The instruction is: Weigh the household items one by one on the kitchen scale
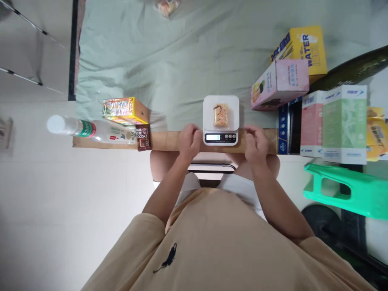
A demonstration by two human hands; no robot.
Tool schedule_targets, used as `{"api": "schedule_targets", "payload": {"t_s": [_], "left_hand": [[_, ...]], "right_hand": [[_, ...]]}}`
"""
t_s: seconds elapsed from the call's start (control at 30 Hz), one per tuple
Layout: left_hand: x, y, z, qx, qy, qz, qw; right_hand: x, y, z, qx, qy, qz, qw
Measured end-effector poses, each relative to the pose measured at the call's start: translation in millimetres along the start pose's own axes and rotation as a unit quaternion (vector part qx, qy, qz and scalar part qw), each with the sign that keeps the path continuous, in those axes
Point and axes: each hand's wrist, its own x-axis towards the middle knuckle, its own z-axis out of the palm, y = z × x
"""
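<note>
- White kitchen scale (221,136): set on cardboard strip (169,140); wrapped snack bar (220,114) laid on its platform.
- Left hand (189,141): loosely curled, nothing grasped, touching scale's left edge.
- Right hand (256,143): loosely curled, nothing grasped, just beside scale's right edge.
- Cocoa packet (143,137), bottle (91,130): placed leftward.

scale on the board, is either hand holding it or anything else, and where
Nothing is clearly held. The left hand and right hand rest curled beside the scale, at its front corners; contact cannot be told.
</note>
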Motion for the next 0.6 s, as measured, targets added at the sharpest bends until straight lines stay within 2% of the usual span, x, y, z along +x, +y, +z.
{"api": "schedule_targets", "payload": {"t_s": [0.1, 0.23, 0.37, 0.6], "left_hand": [[-3, -12, -11.9, 0.018, -0.019, -0.024, 0.999], [-1, -11, -7.4, 0.046, -0.052, -0.024, 0.997], [0, -8, 0.4, 0.083, -0.054, -0.016, 0.995], [-2, -7, -0.1, 0.113, -0.058, -0.008, 0.992]], "right_hand": [[-5, 26, -6, 0.011, 0.033, 0.038, 0.999], [-6, 43, 0, 0.013, 0.046, 0.048, 0.998], [-5, 47, -2, 0.020, 0.035, 0.058, 0.998], [-7, 43, -7, 0.050, 0.022, 0.064, 0.996]]}}
